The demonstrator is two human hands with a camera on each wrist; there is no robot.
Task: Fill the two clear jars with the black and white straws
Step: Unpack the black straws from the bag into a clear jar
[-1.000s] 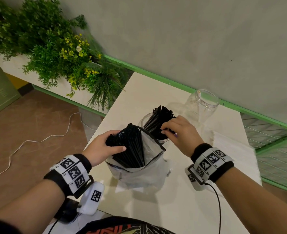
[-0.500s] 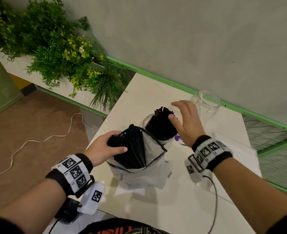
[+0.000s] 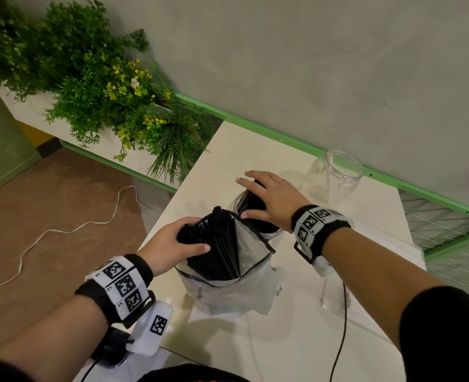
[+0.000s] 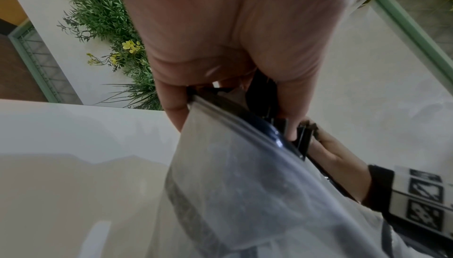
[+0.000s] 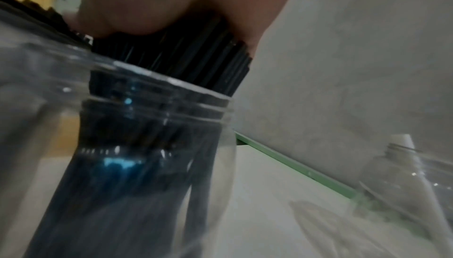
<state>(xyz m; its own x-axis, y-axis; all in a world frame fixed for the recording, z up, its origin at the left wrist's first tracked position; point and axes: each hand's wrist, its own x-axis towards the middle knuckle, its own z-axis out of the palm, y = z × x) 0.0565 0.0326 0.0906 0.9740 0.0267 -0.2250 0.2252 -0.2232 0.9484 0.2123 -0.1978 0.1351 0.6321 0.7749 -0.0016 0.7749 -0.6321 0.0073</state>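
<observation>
On white table (image 3: 296,312), item one: my right hand (image 3: 272,199), fingers spread flat, presses black straws (image 5: 171,53) standing in near jar (image 5: 159,136). Item two: my left hand (image 3: 172,244), fingers curled, grips bagged straws (image 3: 216,244) in plastic bag (image 3: 244,282). Item three: far jar (image 3: 335,175), beside wall.

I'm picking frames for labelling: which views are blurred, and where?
Head view: mostly sharp, edges bowed by the wide lens. Left wrist view: left hand and bag soft, too close. Right wrist view: near jar and black straws smeared.
</observation>
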